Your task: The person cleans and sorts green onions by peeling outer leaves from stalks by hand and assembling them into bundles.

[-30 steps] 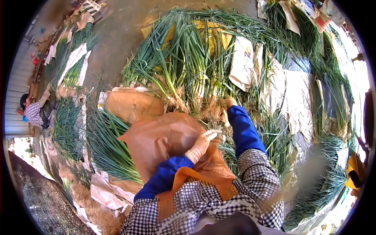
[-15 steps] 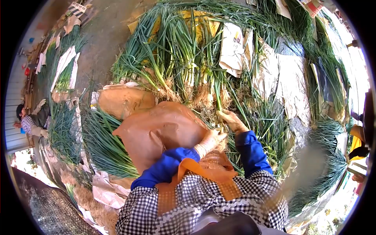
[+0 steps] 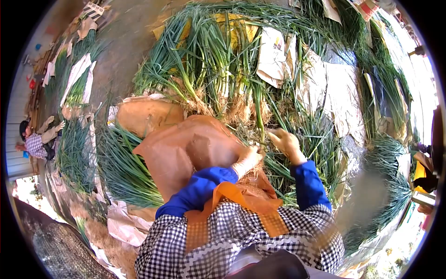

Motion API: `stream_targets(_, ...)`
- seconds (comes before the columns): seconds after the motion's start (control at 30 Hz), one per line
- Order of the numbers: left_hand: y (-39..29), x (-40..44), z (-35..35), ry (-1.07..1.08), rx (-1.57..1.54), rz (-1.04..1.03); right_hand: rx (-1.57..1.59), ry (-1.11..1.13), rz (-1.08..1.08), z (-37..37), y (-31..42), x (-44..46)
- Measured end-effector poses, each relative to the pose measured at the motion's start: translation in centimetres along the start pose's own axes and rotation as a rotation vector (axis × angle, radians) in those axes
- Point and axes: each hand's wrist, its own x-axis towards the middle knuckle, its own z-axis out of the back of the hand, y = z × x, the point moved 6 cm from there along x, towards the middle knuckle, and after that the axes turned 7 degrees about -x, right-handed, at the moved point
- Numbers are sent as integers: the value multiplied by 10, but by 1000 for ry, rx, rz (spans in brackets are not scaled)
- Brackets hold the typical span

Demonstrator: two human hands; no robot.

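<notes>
My left hand is closed around the lower end of a green onion, with pale roots hanging below the fingers. The stalk points away from me, its leaves running toward the pile. Just right of that stalk is my right hand, fingers bent and tips drawn together; whatever they pinch is too small to make out. A brown apron spreads over my lap beneath the left forearm. Beyond both hands lies a heap of green onions, roots toward me.
More green onions lie by my left side, and loose leaves cover the ground at right. Paper sacks lie farther right. A co-worker sits at far left beside another row.
My right hand has shifted right, away from the stalk. My left hand, still holding the green onion, has moved slightly left and up. The co-worker's hands have also moved.
</notes>
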Motion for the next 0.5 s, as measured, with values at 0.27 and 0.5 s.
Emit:
stream_targets(0.27, 1, 6, 5, -7, 219, -81, -509, -272, 368, -42, 39, 37)
stream_targets(0.5, 75, 44, -25, 217, -918, 44, 389, 366, 344, 13, 43, -69)
